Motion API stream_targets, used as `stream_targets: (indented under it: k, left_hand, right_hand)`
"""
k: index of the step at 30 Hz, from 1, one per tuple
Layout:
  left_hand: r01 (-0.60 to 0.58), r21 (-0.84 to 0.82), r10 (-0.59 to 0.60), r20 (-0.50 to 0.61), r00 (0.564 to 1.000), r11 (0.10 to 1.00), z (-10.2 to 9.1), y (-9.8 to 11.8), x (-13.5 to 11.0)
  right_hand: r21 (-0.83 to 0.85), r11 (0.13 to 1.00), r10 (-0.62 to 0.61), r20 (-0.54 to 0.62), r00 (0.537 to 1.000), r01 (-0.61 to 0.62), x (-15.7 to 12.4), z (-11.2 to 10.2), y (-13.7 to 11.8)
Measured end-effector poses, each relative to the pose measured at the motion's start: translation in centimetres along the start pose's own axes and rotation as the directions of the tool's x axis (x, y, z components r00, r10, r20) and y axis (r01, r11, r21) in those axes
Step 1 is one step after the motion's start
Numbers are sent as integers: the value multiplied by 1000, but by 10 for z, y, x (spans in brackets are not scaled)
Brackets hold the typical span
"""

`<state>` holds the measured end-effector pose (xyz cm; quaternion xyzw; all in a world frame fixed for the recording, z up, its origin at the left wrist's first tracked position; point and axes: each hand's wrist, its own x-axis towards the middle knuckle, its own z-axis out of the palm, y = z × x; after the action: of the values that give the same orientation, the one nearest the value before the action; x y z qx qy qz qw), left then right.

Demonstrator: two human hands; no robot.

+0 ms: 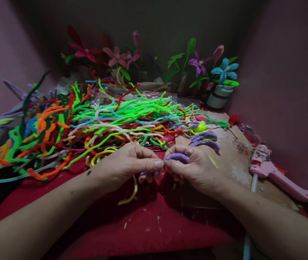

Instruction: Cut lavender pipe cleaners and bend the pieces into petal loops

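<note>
Both my hands meet above the red tablecloth, fingertips nearly touching. Between the thumb and fingers of my right hand (194, 168) is a purple pipe cleaner (178, 157), bent into a petal-like loop. My left hand (133, 162) pinches at its near end, with a bit of purple fuzz showing below the fingers; the exact grip is hidden. Just beyond my right hand, finished-looking purple petals (204, 139) lie on a cardboard sheet (224, 141). A yellow pipe cleaner (132, 195) hangs or lies below my left hand.
A large heap of coloured pipe cleaners (132, 112) spreads across the back and left. At the right lies a pink glue gun (276, 169) with a glue stick (254, 183). Behind stand pipe-cleaner flowers, one blue flower (225, 71) in a pale pot (219, 97). Walls close both sides.
</note>
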<state>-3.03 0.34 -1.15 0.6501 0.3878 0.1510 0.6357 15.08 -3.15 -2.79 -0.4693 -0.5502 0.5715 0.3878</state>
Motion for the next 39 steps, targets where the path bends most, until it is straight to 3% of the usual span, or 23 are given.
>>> stream_targets:
  k: [2,4,5,7,9,11,14,17,22,24,26,28,32,37,39]
  left_hand:
    - [6,44,-8,59,998,999,2,-2,0]
    - [-101,256,100,17,995,961,6,-7,-1]
    - [-173,408,202,-29,979,897,8,-9,-2]
    - [-264,670,430,-90,898,693,12,-15,-4]
    - [-259,760,510,-109,853,596,15,-16,-5]
    - [-211,676,406,-141,903,706,17,-11,-5]
    - [-44,314,99,-161,982,948,20,-1,-4]
    - [68,2,-67,-139,988,998,26,0,-1]
    - [11,-161,-31,-126,992,987,31,-13,4]
    - [-46,-17,42,-199,979,999,28,-12,3]
    - [-109,180,161,-306,938,978,23,-6,1]
    - [-155,211,223,-350,910,965,18,2,-2]
    - [-142,35,146,-269,952,989,19,9,-4]
    - [-171,78,188,-423,887,982,25,5,-3]
    - [-174,40,175,-410,895,984,25,3,-1]
  right_hand:
    - [16,1000,2,5,1000,-2,1,0,5]
    - [59,997,45,18,999,-46,3,0,11]
    - [99,992,70,25,997,-72,4,0,12]
    - [197,974,107,45,993,-114,6,0,14]
    - [263,957,110,52,993,-120,7,0,14]
    - [257,962,81,38,996,-88,8,0,13]
    - [215,977,7,-4,1000,-6,8,-1,12]
    - [277,961,9,21,1000,-14,8,-1,15]
    - [285,957,55,26,998,-60,9,-2,16]
    - [244,969,43,-16,999,-38,8,-2,13]
    - [210,977,35,-22,999,-29,7,-2,10]
    - [197,979,45,34,998,-51,5,-2,11]
    - [147,980,103,187,977,-132,4,0,15]
    - [71,979,168,232,958,-189,4,1,11]
    - [86,977,172,219,960,-195,4,1,10]
